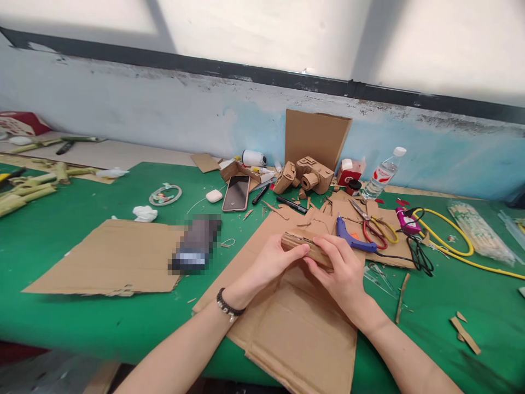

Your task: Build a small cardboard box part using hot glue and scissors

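Between my two hands is a small folded cardboard piece (301,241), its ridged side facing me. My left hand (275,260) grips its left end, thumb along the near side. My right hand (340,268) pinches the right end with thumb and fingers. Below them lies a large cardboard sheet (311,328) that reaches over the table's front edge. Just beyond my right hand rests a blue glue gun (351,238), beside scissors (371,224) with red and yellow handles. A cardboard model camera (315,174) stands farther back.
Another cardboard sheet (106,254) lies left on the green table (156,323), under a pixelated dark object (197,243). A phone (237,193) lies behind. Toward the back right stand a water bottle (384,174) and a yellow cable (463,227). Cardboard scraps (465,335) lie right.
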The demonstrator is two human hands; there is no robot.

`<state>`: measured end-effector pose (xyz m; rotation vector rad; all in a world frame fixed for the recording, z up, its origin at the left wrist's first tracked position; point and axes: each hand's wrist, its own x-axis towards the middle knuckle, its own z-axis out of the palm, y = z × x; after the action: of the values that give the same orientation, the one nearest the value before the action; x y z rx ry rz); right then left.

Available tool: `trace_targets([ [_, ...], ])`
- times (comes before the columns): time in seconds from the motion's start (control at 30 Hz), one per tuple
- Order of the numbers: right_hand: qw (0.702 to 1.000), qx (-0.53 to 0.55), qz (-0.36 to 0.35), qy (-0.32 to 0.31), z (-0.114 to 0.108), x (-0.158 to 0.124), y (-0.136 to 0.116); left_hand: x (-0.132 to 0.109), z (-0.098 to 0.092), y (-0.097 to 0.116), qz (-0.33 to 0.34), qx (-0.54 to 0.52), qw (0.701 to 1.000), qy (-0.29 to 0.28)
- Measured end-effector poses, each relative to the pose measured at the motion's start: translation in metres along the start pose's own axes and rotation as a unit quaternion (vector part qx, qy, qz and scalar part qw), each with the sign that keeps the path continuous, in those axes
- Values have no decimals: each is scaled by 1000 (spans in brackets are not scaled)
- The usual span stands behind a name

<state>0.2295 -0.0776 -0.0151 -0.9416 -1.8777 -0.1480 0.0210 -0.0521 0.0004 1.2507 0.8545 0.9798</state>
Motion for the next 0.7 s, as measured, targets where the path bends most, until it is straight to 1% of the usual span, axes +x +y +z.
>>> trace_targets([
  [0.1, 1000, -1, -3, -3, 0, 1, -2, 0, 2, 1, 3, 4, 1000, 13],
  [0.23, 1000, 1, 2, -8, 1, 1, -1, 1, 4, 1, 4, -2, 1000, 14],
  [0.4, 1000, 0, 10, -16, 3, 1, -2, 3, 3, -4, 13, -17, 1000, 19],
  [0.7, 1000, 6, 12, 1, 6, 3, -6, 4, 4, -2, 6, -29, 999, 18],
])
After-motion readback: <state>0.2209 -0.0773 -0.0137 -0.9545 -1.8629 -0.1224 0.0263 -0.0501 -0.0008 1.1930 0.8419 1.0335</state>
